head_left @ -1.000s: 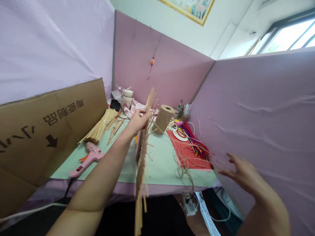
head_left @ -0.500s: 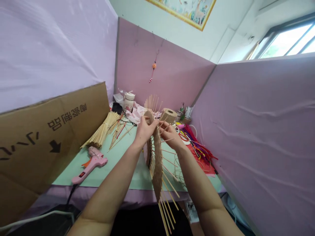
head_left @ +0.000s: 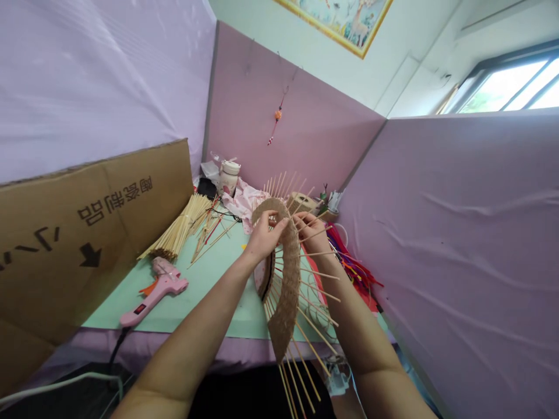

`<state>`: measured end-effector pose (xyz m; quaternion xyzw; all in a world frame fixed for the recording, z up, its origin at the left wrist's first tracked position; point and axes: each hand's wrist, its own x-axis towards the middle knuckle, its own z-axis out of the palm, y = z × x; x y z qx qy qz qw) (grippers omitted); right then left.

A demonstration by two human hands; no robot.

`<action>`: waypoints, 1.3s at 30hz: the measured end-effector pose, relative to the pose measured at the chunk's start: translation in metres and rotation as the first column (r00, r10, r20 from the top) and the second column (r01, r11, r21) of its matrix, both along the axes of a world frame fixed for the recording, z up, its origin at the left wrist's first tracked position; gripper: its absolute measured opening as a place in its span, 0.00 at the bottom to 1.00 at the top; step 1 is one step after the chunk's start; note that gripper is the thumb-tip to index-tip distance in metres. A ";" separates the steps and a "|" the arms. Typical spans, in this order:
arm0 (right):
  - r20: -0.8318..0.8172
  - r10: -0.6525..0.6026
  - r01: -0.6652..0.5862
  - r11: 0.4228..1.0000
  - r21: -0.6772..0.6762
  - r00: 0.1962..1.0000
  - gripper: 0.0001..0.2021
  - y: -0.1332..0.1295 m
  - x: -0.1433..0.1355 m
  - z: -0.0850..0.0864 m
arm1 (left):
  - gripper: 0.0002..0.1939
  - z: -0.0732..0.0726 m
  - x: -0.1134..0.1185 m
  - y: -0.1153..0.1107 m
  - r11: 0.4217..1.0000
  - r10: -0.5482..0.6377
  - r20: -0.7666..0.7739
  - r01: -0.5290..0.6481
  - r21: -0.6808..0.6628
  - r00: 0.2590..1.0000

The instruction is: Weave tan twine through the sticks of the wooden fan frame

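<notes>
A curved, woven brown band [head_left: 290, 279] with thin wooden sticks radiating through it stands tilted above the near part of the table. Its lower end comes to a point close to my lap. My left hand [head_left: 267, 234] grips the band's upper part, thumb on the face toward me. At the band's outer edge, my right hand [head_left: 312, 228] has its fingers pinched together among the sticks; whether it holds a stick or a strand there I cannot make out. Behind the band, a round piece with a dark rim [head_left: 264, 279] joins the inner ends of the sticks.
Left on the green tabletop [head_left: 218, 291] lie a pink glue gun [head_left: 158, 286] and a bundle of thin sticks [head_left: 179, 227]. A cardboard sheet [head_left: 126, 209] stands beside them. Toward the back are a white bottle [head_left: 229, 176], pink cloth [head_left: 243, 201] and a brown roll [head_left: 303, 202]. Coloured strips [head_left: 353, 262] lie right.
The woven band has turned, so more of its broad face shows and its sticks fan further right. Both hands have shifted slightly right with it, keeping their places at its top.
</notes>
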<state>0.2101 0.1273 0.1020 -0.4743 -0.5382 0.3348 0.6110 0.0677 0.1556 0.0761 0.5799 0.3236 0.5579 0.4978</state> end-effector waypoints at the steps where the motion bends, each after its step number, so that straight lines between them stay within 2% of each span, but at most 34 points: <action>1: 0.016 -0.008 0.008 1.000 0.002 1.000 0.18 -0.001 0.001 0.000 | 0.25 0.000 0.000 0.000 1.000 0.014 -0.004 -0.014 0.013 1.000; 8: 0.096 -0.026 0.026 1.000 0.005 0.995 0.17 0.004 0.007 0.005 | 0.24 0.002 -0.005 -0.001 0.998 0.046 -0.064 -0.043 0.049 0.997; 14: 0.231 -0.129 0.096 0.984 0.150 0.964 0.13 0.010 0.013 0.008 | 0.23 0.001 -0.006 0.000 0.999 0.027 -0.086 -0.024 0.045 0.996; 19: 0.293 -0.182 0.128 0.973 0.194 0.939 0.11 0.008 0.009 0.014 | 0.23 0.002 -0.005 -0.001 0.998 0.034 -0.132 -0.027 0.057 0.991; 25: 0.316 -0.143 0.091 0.981 0.173 0.938 0.10 0.006 0.002 0.022 | 0.23 0.007 -0.013 -0.003 0.990 0.049 -0.220 -0.017 0.143 0.974; 27: 0.332 -0.115 0.064 0.985 0.160 0.936 0.10 0.006 0.002 0.024 | 0.22 0.009 -0.016 -0.002 0.976 0.110 -0.235 -0.060 0.209 0.966; 29: 0.347 -0.095 0.048 0.989 0.142 0.933 0.10 0.007 0.001 0.026 | 0.22 0.010 -0.018 -0.002 0.953 0.186 -0.200 -0.126 0.277 0.962; 31: 0.368 -0.093 0.046 0.990 0.134 0.925 0.11 0.008 0.000 0.028 | 0.21 0.010 -0.017 -0.001 0.935 0.201 -0.108 -0.158 0.317 0.974; 34: 0.417 -0.124 0.061 0.985 0.163 0.900 0.11 0.006 -0.003 0.030 | 0.16 0.009 -0.014 -0.002 0.947 0.102 0.038 -0.109 0.304 0.994; 39: 0.471 -0.224 0.133 0.967 0.219 0.853 0.12 0.000 -0.009 0.035 | 0.12 0.011 -0.010 -0.005 0.992 -0.060 0.184 0.037 0.124 0.981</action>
